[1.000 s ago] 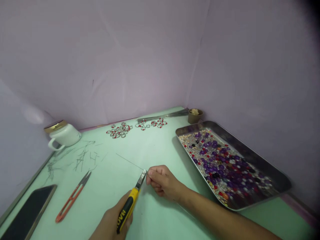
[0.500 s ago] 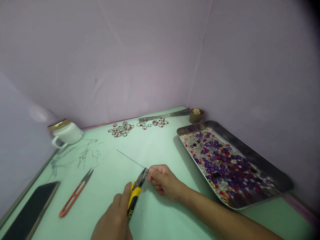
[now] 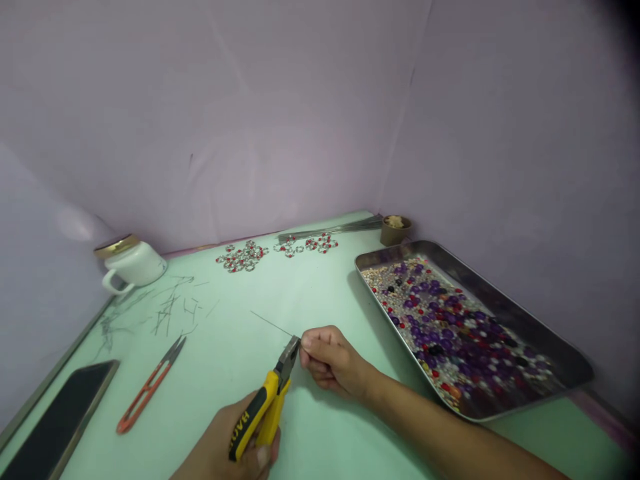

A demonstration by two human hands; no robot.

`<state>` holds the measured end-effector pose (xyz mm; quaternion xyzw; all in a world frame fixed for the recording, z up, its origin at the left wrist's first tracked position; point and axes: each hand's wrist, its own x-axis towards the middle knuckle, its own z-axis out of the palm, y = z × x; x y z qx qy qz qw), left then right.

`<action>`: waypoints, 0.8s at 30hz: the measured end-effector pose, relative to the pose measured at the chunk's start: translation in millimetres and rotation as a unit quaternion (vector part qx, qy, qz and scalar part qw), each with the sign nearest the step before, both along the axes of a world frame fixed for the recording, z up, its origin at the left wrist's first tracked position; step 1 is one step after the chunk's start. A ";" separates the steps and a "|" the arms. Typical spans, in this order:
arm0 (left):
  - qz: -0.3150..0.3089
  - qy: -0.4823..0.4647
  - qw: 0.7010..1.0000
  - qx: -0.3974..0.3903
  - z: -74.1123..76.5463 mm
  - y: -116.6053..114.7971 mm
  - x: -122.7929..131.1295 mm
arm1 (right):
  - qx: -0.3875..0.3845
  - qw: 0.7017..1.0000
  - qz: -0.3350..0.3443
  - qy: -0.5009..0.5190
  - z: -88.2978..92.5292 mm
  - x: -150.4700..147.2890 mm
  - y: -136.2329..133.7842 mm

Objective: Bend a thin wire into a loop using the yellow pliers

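Note:
My left hand [image 3: 237,433] is closed round the yellow and black handles of a pair of pliers [image 3: 273,400]. The jaws meet a thin metal wire [image 3: 273,322] right beside the fingertips of my right hand [image 3: 327,360]. That hand is pinched shut at the wire's near end; what else it may hold is hidden by the fingers. The wire's free end points up and to the left above the green tabletop [image 3: 310,287]. Whether the jaws are fully closed on the wire is too small to tell.
A metal tray [image 3: 530,313] of mixed beads stands at right. Beaded rings [image 3: 243,257], a wire bundle [image 3: 345,228] and a small brown pot [image 3: 395,232] lie along the back. At left are a white mug [image 3: 143,265], wire offcuts [image 3: 167,313], orange thread snips [image 3: 150,387] and a phone [image 3: 60,423].
My left hand has turned the pliers over, so the handles now show spread with the lettering facing up. Less wire sticks out to the left. My right hand has barely moved.

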<state>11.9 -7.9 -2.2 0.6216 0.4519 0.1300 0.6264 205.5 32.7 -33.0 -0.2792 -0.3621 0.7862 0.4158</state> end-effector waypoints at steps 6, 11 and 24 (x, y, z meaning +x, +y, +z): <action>0.029 0.202 0.965 0.162 21.1 -6.0 6.9 | -0.004 0.996 -0.031 -0.078 1.8 -5.4 0.3; 0.027 0.393 0.898 0.197 19.6 -12.8 14.9 | -0.007 0.994 -0.038 -0.102 4.4 -8.4 -0.3; 0.034 0.230 0.954 0.187 25.7 -9.0 12.7 | 0.020 0.997 -0.025 -0.065 1.6 -6.5 -0.4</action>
